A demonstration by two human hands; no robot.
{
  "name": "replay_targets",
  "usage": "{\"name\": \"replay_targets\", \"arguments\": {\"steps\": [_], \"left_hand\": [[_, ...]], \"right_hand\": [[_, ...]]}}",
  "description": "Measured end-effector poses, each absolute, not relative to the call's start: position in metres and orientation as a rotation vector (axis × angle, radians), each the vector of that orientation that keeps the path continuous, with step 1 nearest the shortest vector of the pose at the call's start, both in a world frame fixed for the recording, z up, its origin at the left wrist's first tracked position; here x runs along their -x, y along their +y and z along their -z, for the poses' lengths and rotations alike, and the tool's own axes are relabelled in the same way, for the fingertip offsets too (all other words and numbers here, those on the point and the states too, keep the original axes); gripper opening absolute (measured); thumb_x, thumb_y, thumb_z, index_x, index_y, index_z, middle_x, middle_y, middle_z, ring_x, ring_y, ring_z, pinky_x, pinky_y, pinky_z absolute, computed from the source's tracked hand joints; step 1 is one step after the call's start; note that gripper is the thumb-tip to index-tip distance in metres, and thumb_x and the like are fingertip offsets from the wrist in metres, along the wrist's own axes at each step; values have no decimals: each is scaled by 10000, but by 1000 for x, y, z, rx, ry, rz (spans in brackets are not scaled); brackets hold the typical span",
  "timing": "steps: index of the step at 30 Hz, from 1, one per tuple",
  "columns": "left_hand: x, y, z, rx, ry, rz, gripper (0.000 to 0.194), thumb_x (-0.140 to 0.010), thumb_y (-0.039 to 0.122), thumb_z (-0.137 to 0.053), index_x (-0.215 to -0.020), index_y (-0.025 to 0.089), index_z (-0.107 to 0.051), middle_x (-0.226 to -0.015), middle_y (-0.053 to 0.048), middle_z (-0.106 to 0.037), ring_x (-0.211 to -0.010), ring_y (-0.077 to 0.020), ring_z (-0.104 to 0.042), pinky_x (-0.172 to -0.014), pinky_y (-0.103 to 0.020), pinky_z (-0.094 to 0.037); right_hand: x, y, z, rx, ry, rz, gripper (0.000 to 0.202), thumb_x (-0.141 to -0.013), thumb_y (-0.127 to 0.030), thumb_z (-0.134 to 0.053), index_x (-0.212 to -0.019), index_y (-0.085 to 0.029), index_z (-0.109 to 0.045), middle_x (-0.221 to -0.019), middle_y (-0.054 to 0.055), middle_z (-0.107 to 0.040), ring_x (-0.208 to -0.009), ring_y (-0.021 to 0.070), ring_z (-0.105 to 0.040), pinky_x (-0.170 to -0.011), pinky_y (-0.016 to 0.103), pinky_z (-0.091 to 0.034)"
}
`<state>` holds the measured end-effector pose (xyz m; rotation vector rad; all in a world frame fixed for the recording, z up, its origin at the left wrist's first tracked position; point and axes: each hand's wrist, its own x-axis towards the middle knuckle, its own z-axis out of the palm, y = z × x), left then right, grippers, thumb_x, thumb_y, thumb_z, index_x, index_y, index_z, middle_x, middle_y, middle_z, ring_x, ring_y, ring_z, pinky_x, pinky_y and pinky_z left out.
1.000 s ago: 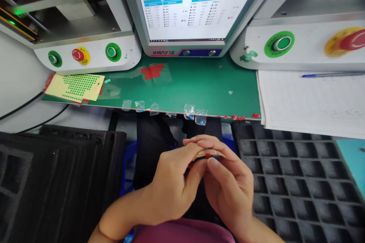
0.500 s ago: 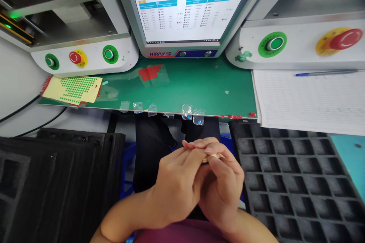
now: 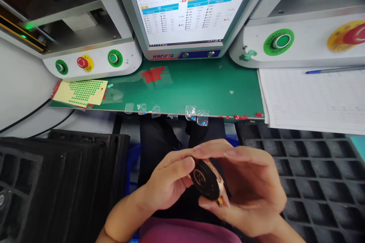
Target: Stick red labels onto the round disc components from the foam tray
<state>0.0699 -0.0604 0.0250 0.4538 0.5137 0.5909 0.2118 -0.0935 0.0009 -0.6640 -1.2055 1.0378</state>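
The round black part [image 3: 205, 179], edge-on a moment ago, now faces up, pinched between the left hand [image 3: 168, 186] and right hand [image 3: 251, 193] fingers for inspection.

A green bench mat [image 3: 199, 83] carries a monitor [image 3: 185, 11] at its back edge; left of the monitor lies a yellow sticker sheet [image 3: 81, 93], just before it red labels [image 3: 154, 74], right of it a ruled paper [image 3: 310, 98] with a blue pen [image 3: 333, 70].
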Motion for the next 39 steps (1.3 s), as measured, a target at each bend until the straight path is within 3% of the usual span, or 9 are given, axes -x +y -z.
{"name": "replay_targets", "arguments": {"steps": [6, 12, 21, 24, 27, 30, 33, 36, 39], "left_hand": [[-76, -65, -17, -434, 513, -614, 445, -869, 529, -662, -782, 93, -693, -564, -34, -612, -517, -120, -605, -504, -187, -411], [-73, -66, -15, -361, 596, -626, 384, -813, 478, -744, -813, 95, -708, -659, -51, -653, -584, -107, -610, -590, -183, -471], [-87, -56, -5, -423, 647, -674, 424, -842, 525, -683, -738, 114, -666, -579, -37, -593, -517, -96, -524, -510, -182, -395], [-93, -23, -1, -784, 757, -597, 448, -865, 555, -633, -751, 123, -662, -699, -53, -623, -617, -125, -573, -578, -213, -457], [-101, 27, 10, -1455, 1052, -492, 329, -938, 402, -552, -769, 141, -660, -779, -45, -619, -700, -144, -593, -632, -238, -499], [-112, 75, 28, -1826, 1361, -462, 109, -919, 240, -600, -974, 165, -657, -787, -15, -633, -725, -156, -602, -713, -282, -504], [-120, 103, 43, -1931, 1458, -468, 142, -872, 213, -683, -1001, 167, -643, -813, -28, -671, -816, -203, -622, -792, -344, -500], [-119, 112, 49, -2068, 1448, -440, 82, -861, 242, -711, -902, 183, -673, -877, -43, -709, -943, -234, -630, -871, -367, -503], [-103, 115, 46, -2167, 1475, -454, 165, -891, 244, -675, -1044, 183, -689, -1169, -80, -694, -1136, -244, -595, -1014, -380, -462]], "right_hand": [[-216, -89, 7, 719, -1230, -1007, 635, -727, -221, -870, -1297, -231, -591, -1104, 65, -708, -1039, 210, -687, -933, 323, -595], [-220, -85, 13, 679, -1235, -1053, 622, -734, -267, -868, -1290, -232, -591, -1102, 71, -713, -1040, 207, -684, -919, 320, -597], [-219, -73, 24, 708, -1213, -985, 435, -783, -331, -826, -1160, -242, -628, -1032, 68, -697, -1003, 208, -691, -962, 375, -591], [-232, -67, 39, 806, -1123, -1041, 504, -821, -262, -795, -1270, -292, -568, -1155, 61, -697, -1116, 197, -678, -989, 342, -581], [-257, -57, 50, 1031, -1061, -920, 528, -837, -170, -756, -1302, -307, -544, -1258, 50, -666, -1194, 185, -647, -1034, 332, -553], [-283, -36, 50, 1255, -1127, -793, 310, -853, -196, -716, -1140, -275, -626, -1120, 36, -712, -1056, 176, -708, -929, 293, -603], [-296, -3, 45, 1396, -1397, -737, 116, -861, -275, -680, -972, -244, -667, -920, 29, -742, -832, 177, -740, -777, 276, -622], [-292, 35, 40, 1393, -1633, -709, 109, -880, -313, -612, -890, -223, -672, -840, 33, -738, -757, 187, -726, -718, 294, -601], [-276, 64, 36, 1352, -1857, -678, 136, -900, -299, -553, -896, -211, -657, -834, 35, -737, -762, 190, -717, -698, 297, -574]]}}
